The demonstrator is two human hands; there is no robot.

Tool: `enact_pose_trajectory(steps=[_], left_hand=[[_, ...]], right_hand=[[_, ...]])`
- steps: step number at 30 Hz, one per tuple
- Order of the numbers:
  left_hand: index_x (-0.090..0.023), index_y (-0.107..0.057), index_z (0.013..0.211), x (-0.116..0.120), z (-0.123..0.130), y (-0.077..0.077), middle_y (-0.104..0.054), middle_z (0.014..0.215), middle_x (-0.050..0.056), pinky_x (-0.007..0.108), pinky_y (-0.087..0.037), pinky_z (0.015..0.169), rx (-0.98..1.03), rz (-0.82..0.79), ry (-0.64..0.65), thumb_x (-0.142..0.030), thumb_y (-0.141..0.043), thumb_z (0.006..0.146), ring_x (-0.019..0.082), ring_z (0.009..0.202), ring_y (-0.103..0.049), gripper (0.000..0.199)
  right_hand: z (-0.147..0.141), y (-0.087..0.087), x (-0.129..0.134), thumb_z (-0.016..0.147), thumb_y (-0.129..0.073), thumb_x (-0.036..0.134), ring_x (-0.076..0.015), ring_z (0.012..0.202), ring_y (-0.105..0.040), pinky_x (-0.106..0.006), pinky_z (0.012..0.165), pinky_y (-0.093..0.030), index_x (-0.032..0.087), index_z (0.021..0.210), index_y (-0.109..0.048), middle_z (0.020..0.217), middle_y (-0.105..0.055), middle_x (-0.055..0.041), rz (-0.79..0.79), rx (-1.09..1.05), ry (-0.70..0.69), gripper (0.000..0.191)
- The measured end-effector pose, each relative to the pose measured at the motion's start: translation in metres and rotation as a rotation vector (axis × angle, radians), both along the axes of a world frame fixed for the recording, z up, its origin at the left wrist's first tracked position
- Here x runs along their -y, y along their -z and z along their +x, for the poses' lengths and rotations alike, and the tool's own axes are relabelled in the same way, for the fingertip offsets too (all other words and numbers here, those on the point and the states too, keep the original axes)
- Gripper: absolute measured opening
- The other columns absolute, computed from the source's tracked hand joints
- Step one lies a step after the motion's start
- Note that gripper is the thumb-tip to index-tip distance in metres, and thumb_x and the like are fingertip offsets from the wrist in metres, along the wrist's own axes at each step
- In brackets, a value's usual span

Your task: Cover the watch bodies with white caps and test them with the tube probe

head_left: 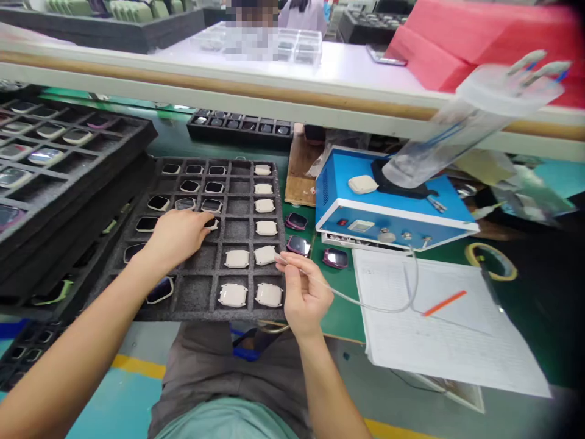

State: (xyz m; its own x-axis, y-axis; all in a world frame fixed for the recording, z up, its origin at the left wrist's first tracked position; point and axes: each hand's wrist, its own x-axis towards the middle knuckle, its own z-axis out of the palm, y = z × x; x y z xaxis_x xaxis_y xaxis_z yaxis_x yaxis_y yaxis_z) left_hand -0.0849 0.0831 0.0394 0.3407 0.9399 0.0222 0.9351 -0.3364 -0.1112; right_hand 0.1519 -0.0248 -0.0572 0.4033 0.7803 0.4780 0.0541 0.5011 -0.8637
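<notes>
A black foam tray [196, 313] with square pockets lies in front of me. Its left columns hold dark-faced watch cases [158, 203]; pale watch cases [233, 295] sit on the right. My left hand [180, 236] reaches over the middle of the tray, fingertips pinched on a dark-faced watch case [211, 224] at its pocket. My right hand [306, 289], at the tray's right edge, pinches the end of a thin clear tube [365, 306]. Its tip is close to a pale watch case [265, 255] that sits slightly tilted; whether they touch, I cannot tell.
Right of the tray stands a blue machine [393, 210] bearing a pale watch case [362, 184] and a clear cylinder [425, 146]. Several purple watches [335, 258], paper sheets [439, 347] and a tape roll [491, 261] lie nearby. Stacked trays [77, 177] rise at left; a shelf edge [274, 91] crosses ahead.
</notes>
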Motion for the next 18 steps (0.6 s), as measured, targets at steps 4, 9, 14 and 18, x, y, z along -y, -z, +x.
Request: enact_pose_trajectory(steps=[4,9,14,18], left_hand=[[-0.011,-0.075,0.120,0.018,0.014,0.001,-0.079,0.114,0.021,0.054,-0.053,0.098,0.209,0.070,0.010,-0.021,-0.045,0.099,0.040,0.112,-0.072,0.038],[-0.013,-0.072,0.128,0.068,0.061,0.026,-0.082,0.113,0.013,0.036,-0.061,0.088,1.041,-0.066,-0.074,-0.034,-0.057,0.098,0.026,0.097,-0.078,0.039],[-0.012,-0.075,0.126,0.084,0.093,0.044,-0.084,0.108,0.012,0.031,-0.064,0.087,1.403,-0.232,-0.126,-0.034,-0.072,0.090,0.023,0.096,-0.080,0.042],[-0.016,-0.081,0.115,0.081,0.093,0.044,-0.084,0.108,0.009,0.030,-0.064,0.088,1.456,-0.243,-0.103,-0.032,-0.078,0.088,0.023,0.095,-0.081,0.032]], right_hand=[[-0.001,-0.002,0.000,0.101,-0.064,0.019,-0.0183,0.088,-0.080,-0.033,0.079,-0.071,0.023,0.106,-0.077,0.099,-0.080,-0.0054,0.022,0.032,0.039,0.015],[-0.001,0.000,-0.002,0.102,-0.063,0.019,-0.0201,0.093,-0.081,-0.036,0.082,-0.071,0.024,0.108,-0.076,0.103,-0.081,-0.0062,0.039,0.037,0.050,0.015],[0.003,-0.003,-0.007,0.101,-0.062,0.015,-0.0208,0.102,-0.079,-0.038,0.090,-0.069,0.026,0.111,-0.075,0.107,-0.082,-0.0061,0.077,0.084,0.019,0.019],[0.004,-0.007,-0.008,0.100,-0.062,0.012,-0.0200,0.104,-0.079,-0.038,0.094,-0.067,0.026,0.113,-0.076,0.109,-0.082,-0.0054,0.097,0.104,0.004,0.023]])
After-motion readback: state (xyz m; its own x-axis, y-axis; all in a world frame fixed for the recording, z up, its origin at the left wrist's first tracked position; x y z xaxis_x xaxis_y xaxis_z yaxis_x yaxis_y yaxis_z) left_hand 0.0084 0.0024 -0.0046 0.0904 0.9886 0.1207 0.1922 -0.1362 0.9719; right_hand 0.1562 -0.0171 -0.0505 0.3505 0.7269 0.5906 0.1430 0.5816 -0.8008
